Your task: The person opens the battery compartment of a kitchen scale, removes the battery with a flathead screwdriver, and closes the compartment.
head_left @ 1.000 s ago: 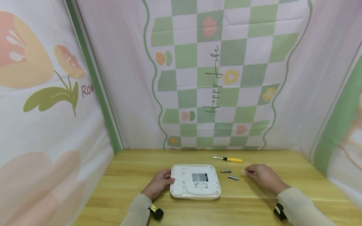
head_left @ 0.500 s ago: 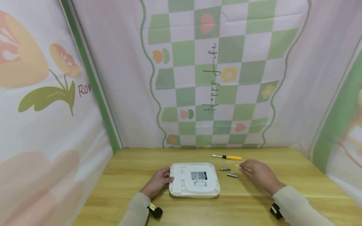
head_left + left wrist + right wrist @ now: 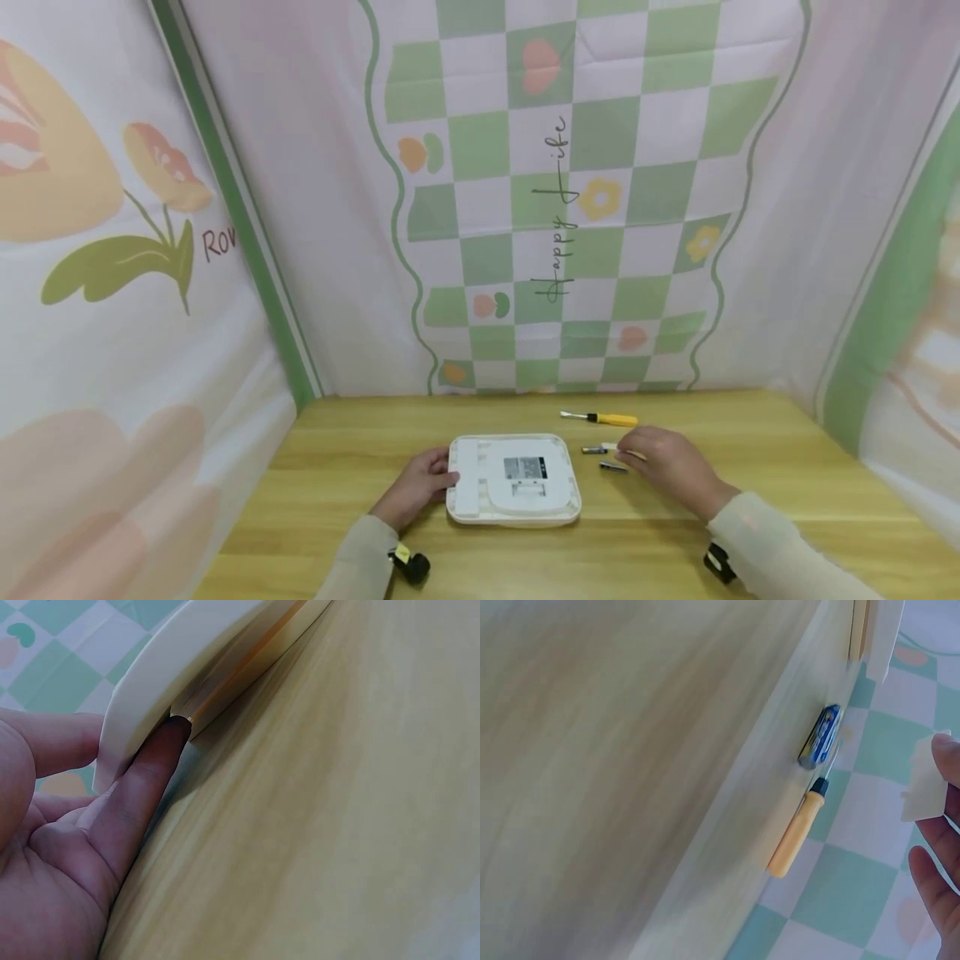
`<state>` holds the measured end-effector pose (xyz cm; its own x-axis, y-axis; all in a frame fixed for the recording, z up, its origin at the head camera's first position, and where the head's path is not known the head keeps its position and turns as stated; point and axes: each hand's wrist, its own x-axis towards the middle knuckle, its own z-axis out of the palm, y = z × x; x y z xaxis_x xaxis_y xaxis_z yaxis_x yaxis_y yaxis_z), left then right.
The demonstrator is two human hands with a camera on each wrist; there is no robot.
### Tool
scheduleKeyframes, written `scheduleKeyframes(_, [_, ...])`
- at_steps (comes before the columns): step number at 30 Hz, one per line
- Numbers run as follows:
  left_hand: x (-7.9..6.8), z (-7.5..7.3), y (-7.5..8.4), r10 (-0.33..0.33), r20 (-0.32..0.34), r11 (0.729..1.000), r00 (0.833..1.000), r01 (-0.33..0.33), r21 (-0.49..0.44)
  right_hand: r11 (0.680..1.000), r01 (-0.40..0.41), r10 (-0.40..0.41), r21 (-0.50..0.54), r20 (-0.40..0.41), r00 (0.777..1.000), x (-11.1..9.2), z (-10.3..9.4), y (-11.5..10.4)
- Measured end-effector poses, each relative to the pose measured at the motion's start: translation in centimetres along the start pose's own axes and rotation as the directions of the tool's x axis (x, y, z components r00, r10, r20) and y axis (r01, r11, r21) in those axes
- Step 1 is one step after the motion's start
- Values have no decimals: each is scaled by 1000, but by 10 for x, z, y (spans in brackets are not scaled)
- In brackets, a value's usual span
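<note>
A white rounded-square device [image 3: 467, 479] lies on the table with its underside up, a printed label and an uncovered battery compartment [image 3: 529, 490] showing. My left hand [image 3: 412, 487] grips its left edge; in the left wrist view the thumb is on one side of the rim [image 3: 154, 679] and a finger reaches underneath. To the right, my right hand [image 3: 671, 468] pinches a small white plastic battery cover [image 3: 925, 784] between thumb and fingers, above the table. Close by that hand lie two small batteries, one farther back [image 3: 594, 451] and one nearer [image 3: 613, 467].
A flat-blade screwdriver [image 3: 617, 420] with a yellow handle lies behind the batteries. The wooden table [image 3: 360, 417] ends at a printed fabric wall [image 3: 540, 250], and more fabric hangs at both sides.
My right hand has moved left with the battery cover, from right of the batteries to just beside them. The left hand keeps its grip on the device, and the view has shifted slightly.
</note>
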<state>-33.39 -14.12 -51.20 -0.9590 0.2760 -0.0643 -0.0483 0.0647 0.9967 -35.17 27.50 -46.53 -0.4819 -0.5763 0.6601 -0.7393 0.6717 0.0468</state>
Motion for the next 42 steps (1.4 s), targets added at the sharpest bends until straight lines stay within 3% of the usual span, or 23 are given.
scheduleKeyframes(16, [1,0,-3,8,12,999,1000,-7,-40,991,113,-110,74,-42,993,13,11,-26])
scheduleKeyframes(42, [0,0,1,1,17,1000,1000,-1,-23,956,219,-218,198,-24,976,35,28,-54])
